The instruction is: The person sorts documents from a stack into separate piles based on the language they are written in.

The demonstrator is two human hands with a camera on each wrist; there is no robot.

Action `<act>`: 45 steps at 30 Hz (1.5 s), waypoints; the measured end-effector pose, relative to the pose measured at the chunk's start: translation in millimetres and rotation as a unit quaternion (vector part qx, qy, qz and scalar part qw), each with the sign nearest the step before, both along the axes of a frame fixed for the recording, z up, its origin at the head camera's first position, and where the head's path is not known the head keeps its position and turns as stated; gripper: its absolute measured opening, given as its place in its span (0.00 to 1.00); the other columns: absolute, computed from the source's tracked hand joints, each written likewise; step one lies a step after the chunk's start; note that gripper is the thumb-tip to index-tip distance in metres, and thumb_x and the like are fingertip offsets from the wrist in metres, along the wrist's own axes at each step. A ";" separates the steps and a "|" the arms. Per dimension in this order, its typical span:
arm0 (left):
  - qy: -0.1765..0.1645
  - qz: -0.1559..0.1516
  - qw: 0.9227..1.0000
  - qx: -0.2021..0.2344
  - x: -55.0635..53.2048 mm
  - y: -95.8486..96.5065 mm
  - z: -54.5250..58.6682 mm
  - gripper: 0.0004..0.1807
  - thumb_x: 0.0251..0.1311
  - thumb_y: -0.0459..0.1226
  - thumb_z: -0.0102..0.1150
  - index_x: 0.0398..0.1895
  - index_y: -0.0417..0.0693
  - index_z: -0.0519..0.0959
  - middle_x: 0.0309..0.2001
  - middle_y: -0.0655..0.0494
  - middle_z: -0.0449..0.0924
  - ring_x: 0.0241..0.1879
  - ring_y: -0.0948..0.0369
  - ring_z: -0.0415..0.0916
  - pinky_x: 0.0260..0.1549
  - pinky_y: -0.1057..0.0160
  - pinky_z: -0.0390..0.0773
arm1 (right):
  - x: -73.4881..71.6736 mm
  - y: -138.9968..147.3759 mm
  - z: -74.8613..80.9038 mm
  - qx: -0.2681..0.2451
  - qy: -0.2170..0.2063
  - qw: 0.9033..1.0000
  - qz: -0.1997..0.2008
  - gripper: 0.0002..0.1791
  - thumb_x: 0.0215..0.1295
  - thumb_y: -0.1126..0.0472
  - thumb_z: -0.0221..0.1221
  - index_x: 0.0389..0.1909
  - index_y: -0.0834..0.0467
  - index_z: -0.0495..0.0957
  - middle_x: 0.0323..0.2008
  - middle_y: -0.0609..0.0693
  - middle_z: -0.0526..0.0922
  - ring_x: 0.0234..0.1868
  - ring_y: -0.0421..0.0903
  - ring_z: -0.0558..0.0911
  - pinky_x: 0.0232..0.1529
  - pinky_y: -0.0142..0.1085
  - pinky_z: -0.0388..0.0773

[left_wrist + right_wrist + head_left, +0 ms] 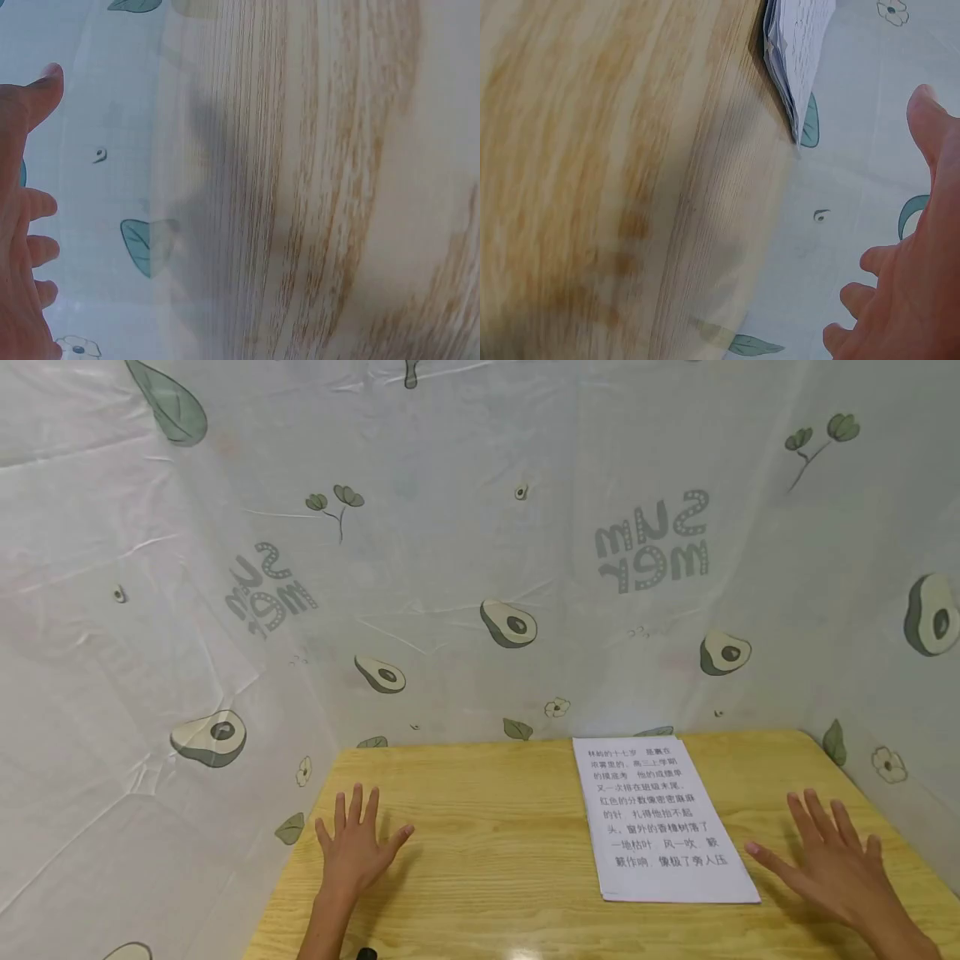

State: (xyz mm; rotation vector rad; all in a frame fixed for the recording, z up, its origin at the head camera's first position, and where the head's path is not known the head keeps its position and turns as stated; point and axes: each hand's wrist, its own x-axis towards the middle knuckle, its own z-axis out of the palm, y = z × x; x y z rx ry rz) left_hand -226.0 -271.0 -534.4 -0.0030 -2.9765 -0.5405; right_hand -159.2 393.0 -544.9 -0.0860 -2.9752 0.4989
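Note:
A stack of white paper sheets (660, 822) printed with Chinese text lies on the wooden table, right of the middle; its layered edge also shows in the right wrist view as a paper stack (787, 67). My left hand (358, 850) is over the table's left side, fingers spread and holding nothing. To the right of the paper, my right hand (836, 868) has its fingers spread too, the thumb close to the sheet's edge. Both hands cast shadows on the wood. In the wrist views the left hand (22, 225) and right hand (911, 262) appear at the outer edges.
The light wooden table (480, 843) meets a pale curtain (450, 552) printed with avocados and leaves, which stands behind it and along both sides. A small black object (367, 953) shows at the bottom edge near the left forearm.

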 end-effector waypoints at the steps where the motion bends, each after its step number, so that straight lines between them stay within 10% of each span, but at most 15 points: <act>1: -0.001 0.001 1.000 0.000 -0.6 0.1 -0.8 0.58 0.67 0.72 0.56 0.88 0.49 0.51 0.89 0.40 0.38 0.87 0.34 0.29 0.73 0.16 0.28 | -0.2 -0.3 -0.3 -0.001 -0.003 1.000 0.000 0.64 0.75 0.28 0.54 0.84 0.71 0.33 0.82 0.75 0.25 0.81 0.77 0.21 0.64 0.89 0.33; 23: 0.016 -0.015 0.997 0.073 -13.9 16.6 -16.5 0.53 0.72 0.66 0.56 0.87 0.43 0.54 0.87 0.36 0.45 0.85 0.30 0.40 0.74 0.18 0.44 | -25.6 -14.3 -10.4 -0.099 -0.036 0.994 0.043 0.59 0.79 0.33 0.51 0.84 0.71 0.34 0.84 0.75 0.32 0.82 0.80 0.36 0.64 0.84 0.52; 45: 0.067 -0.064 0.957 0.274 -26.0 46.8 -40.6 0.40 0.77 0.53 0.59 0.81 0.38 0.64 0.76 0.34 0.69 0.71 0.33 0.73 0.61 0.34 0.81 | -54.2 -36.7 -10.5 -0.153 -0.034 0.988 0.007 0.52 0.80 0.38 0.56 0.79 0.78 0.53 0.70 0.81 0.69 0.64 0.78 0.79 0.58 0.68 0.79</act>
